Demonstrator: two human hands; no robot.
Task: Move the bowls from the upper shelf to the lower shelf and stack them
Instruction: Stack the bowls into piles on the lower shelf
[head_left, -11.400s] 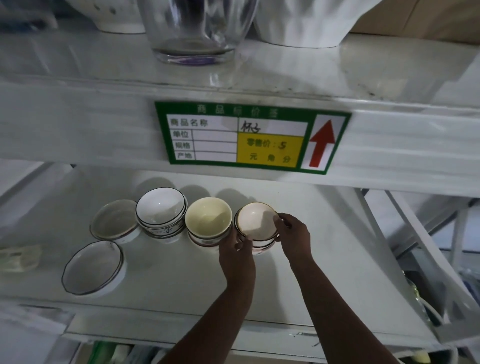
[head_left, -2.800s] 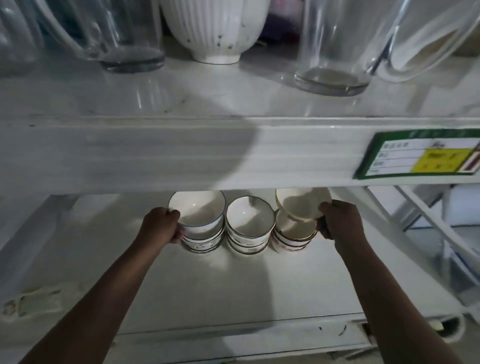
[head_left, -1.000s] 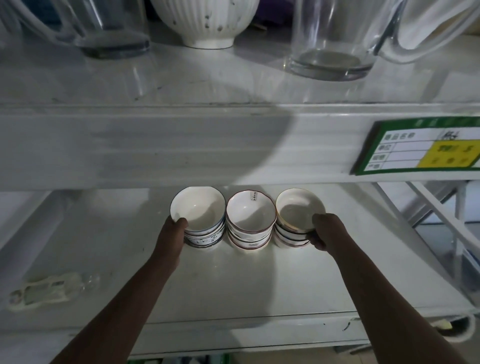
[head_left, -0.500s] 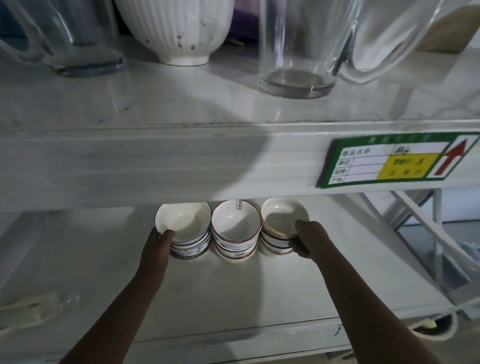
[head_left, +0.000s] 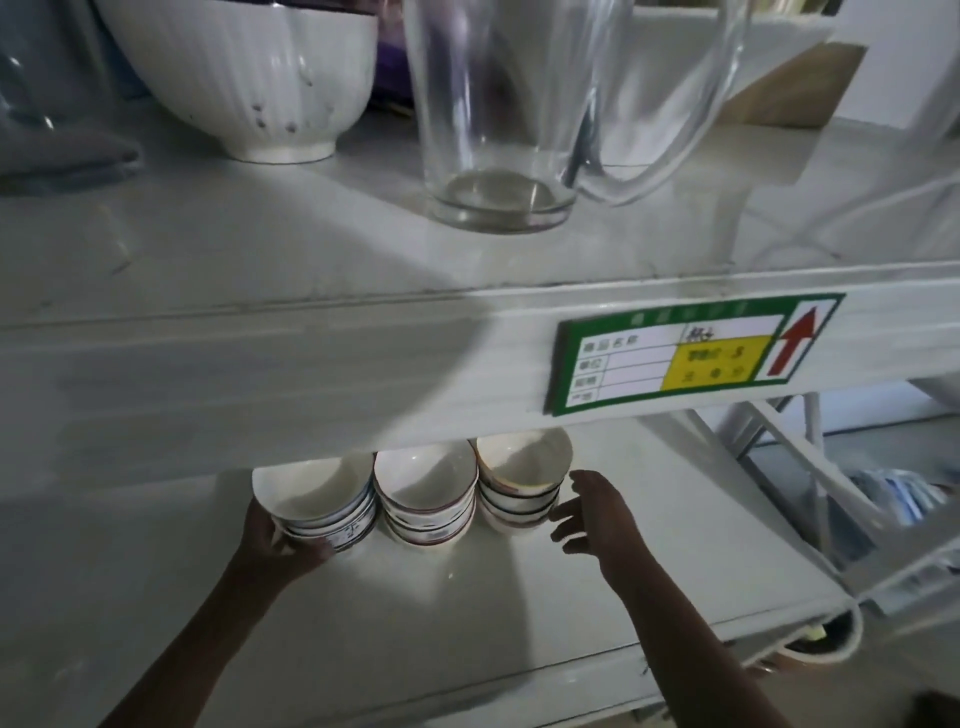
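Three short stacks of small bowls stand side by side at the back of the lower shelf (head_left: 467, 613): a left stack (head_left: 324, 506) with blue markings, a middle stack (head_left: 426, 499) and a right stack (head_left: 519, 486). My left hand (head_left: 278, 540) grips the left stack at its near left side. My right hand (head_left: 597, 517) hovers just right of the right stack, fingers spread, apart from the bowls. The upper shelf's front edge hides the backs of the stacks.
On the upper shelf (head_left: 311, 249) stand a large white ribbed bowl (head_left: 249, 73), a clear glass jug (head_left: 509, 114) and a grey cloth (head_left: 57, 156). A green price label (head_left: 685, 358) sits on the shelf's front. White frame bars (head_left: 810, 493) run at the right.
My right hand has let go of the right stack and drawn back with fingers spread. The left hand stays on the left stack. The camera has moved closer and lower.
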